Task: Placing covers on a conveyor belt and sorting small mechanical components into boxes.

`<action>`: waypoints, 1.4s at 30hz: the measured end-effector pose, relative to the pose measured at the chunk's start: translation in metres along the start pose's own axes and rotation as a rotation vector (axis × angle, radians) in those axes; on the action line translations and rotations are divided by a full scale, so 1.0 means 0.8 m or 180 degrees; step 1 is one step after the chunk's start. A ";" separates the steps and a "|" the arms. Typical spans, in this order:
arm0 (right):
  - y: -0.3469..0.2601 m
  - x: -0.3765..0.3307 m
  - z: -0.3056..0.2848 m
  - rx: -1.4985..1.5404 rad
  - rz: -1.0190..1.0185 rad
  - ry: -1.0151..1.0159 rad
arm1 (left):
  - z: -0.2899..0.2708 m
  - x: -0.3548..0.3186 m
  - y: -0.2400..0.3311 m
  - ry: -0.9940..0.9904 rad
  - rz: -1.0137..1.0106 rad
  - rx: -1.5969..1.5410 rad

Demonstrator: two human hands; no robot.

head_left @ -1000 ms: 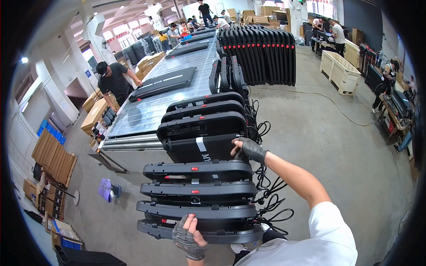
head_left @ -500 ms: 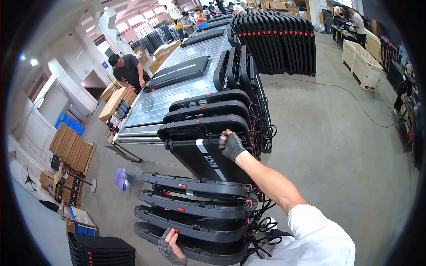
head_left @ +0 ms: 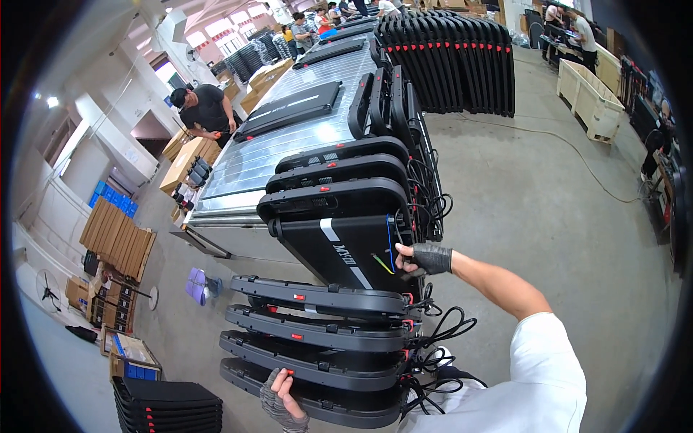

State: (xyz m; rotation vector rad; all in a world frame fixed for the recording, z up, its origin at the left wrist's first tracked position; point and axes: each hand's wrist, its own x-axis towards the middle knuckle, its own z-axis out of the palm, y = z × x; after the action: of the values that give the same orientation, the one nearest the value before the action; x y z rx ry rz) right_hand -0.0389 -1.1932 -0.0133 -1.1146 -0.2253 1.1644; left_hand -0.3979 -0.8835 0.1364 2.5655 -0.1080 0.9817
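My right hand, in a dark fingerless glove, is closed in a pinch at the right side of a tilted flat black treadmill with pale stripes. A blue wire and a yellow-green wire run to its fingertips. Low in the view, my left hand, in a grey fingerless glove, curls its fingers over the edge of a standing treadmill, beside a small red switch. Several more such treadmills stand in a row in front of me, black cables looping from their right ends.
A long metal-topped table carries flat treadmills. Beyond it stands a dense row of upright treadmills. A person in black works at the table's left side. Further right are a wooden crate and a floor cable. Flat boxes are stacked left.
My right hand has come down and to the right from the upper treadmill's edge, and the blue and yellow-green wires now stretch out plainly. My left hand stays in place.
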 end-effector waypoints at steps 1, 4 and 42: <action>-0.011 -0.002 0.027 0.0199 -0.0034 -0.0464 | -0.001 -0.004 -0.001 -0.0008 -0.0073 0.0026; -0.040 0.001 0.102 -0.1052 -0.1235 0.0216 | 0.004 -0.006 -0.002 0.0020 -0.0116 0.0013; 0.108 0.087 -0.068 -0.2457 0.0262 0.2362 | 0.002 -0.023 -0.014 -0.0170 -0.0437 0.0176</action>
State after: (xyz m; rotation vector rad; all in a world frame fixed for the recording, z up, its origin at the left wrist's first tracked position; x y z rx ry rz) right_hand -0.0261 -1.1709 -0.1344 -2.1735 -0.0386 0.6532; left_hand -0.4084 -0.8754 0.1192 2.6103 0.0810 0.8773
